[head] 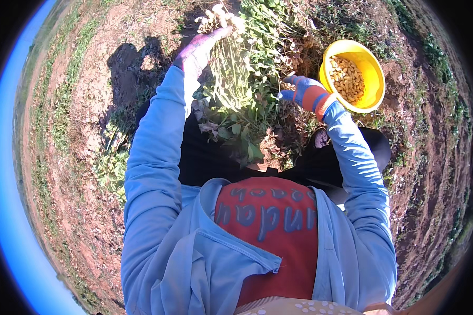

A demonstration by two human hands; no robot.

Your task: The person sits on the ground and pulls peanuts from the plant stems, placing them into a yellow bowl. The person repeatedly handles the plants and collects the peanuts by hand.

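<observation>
My left hand [199, 51], in a pink and white glove, is closed around a bunch of pulled peanut plants [230, 75]. Their pale pods [220, 19] stick out above the fingers, and the stems and leaves hang towards my lap. My right hand [305, 91] wears a blue and orange striped glove. Its fingers are apart and point left at the leafy plants, with nothing visible in them. Just to its right, a yellow plastic bowl [375, 92] stands tilted on the ground, partly filled with peanuts in their shells [347, 78].
More peanut plants [268, 35] lie in a heap between my hands. Reddish dry soil [88, 106] with leaf litter and rows of green plants [437, 59] surrounds me. My dark-clad legs [205, 157] are bent on both sides of the heap.
</observation>
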